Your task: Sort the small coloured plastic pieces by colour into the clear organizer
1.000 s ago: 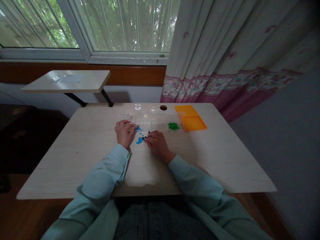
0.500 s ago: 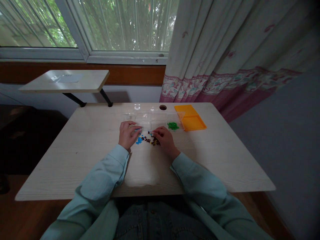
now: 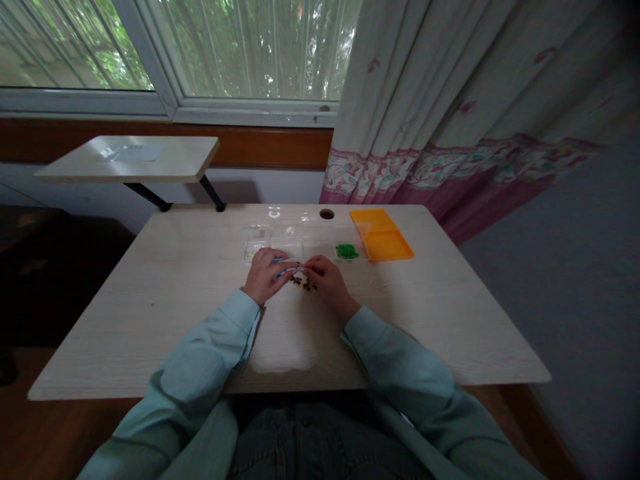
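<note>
My left hand (image 3: 266, 277) reaches in over the small loose pieces, its fingers and thumb curved toward the right hand. Blue pieces (image 3: 280, 260) show between its thumb and fingers. Close beside it, my right hand (image 3: 327, 281) has thumb and forefinger pinched together; whatever lies in the pinch is too small to name. The fingertips of both hands nearly meet. Below them, dark brown pieces (image 3: 297, 281) lie scattered on the table with a few yellow ones among them. The left hand covers much of the blue heap.
Behind the hands stands a clear compartment box (image 3: 319, 249) with green pieces (image 3: 347, 251) in one section. An orange tray (image 3: 393, 245) lies at its right on the pale table (image 3: 440, 320). A round cable hole (image 3: 327, 214) and a raised shelf (image 3: 185, 160) are farther back.
My left hand has moved right and now covers the blue pieces that lay in view. My right hand has barely moved and stays pinched.
</note>
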Action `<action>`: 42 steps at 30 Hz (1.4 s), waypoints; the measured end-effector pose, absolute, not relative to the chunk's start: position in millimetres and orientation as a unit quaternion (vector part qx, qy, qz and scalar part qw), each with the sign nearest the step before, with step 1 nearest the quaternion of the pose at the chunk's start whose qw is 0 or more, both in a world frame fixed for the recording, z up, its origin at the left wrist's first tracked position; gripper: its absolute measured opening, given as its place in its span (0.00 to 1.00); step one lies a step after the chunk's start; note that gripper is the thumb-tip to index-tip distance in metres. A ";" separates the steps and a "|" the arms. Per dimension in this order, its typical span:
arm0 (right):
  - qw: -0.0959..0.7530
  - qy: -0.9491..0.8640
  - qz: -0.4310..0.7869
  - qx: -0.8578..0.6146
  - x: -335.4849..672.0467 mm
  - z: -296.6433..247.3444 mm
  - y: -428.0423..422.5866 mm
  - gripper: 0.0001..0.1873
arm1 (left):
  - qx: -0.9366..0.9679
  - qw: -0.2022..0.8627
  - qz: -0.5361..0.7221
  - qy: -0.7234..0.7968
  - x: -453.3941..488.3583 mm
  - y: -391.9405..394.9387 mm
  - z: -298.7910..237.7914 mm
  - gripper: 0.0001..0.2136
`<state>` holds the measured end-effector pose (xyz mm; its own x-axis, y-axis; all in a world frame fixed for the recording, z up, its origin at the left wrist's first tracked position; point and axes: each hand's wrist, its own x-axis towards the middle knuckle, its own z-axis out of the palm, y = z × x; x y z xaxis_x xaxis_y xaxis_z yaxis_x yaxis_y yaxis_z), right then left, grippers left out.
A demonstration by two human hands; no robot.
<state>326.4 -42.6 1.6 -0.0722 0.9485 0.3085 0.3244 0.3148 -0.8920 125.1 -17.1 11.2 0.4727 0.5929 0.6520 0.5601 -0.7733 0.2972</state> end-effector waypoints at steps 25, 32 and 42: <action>0.457 -0.677 0.306 -0.489 324.3 1.9 -43.6 0.10 | 0.847 0.027 0.373 0.377 124.8 -18.3 7.8 0.08; 0.453 -0.685 0.296 -0.489 323.0 5.0 -44.7 0.10 | 0.842 0.028 0.372 0.389 124.5 -17.2 4.8 0.06; 0.394 -0.721 0.118 -0.558 337.8 5.0 -43.0 0.09 | 0.796 0.029 0.407 0.446 119.0 -10.5 2.7 0.07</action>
